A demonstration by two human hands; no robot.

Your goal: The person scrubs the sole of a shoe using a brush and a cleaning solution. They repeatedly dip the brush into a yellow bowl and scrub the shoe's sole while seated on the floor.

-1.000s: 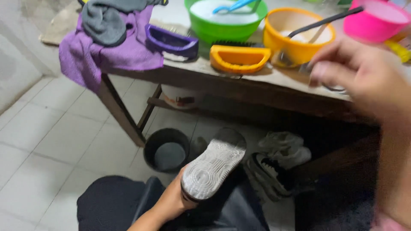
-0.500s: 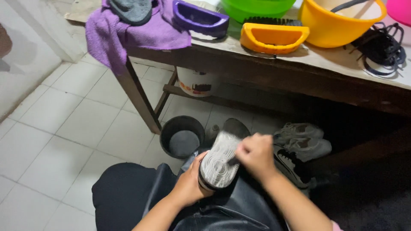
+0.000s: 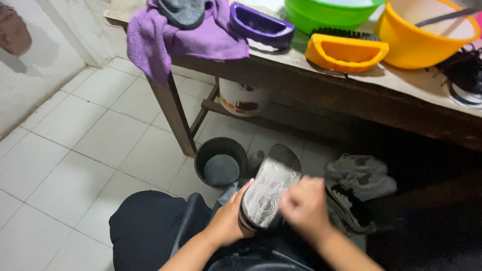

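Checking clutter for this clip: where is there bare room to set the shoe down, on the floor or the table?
The white floor tiles left of the table leg and the dark bucket lie bare. The table top is crowded: purple cloth, purple brush, orange brush, green bowl, yellow bowl. Right of the shoe, spare shoes fill the floor.

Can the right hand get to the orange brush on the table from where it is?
Probably yes. The right hand rests on the shoe sole, low on the lap; the orange brush sits near the table front edge with nothing between. It would need a lift upward.
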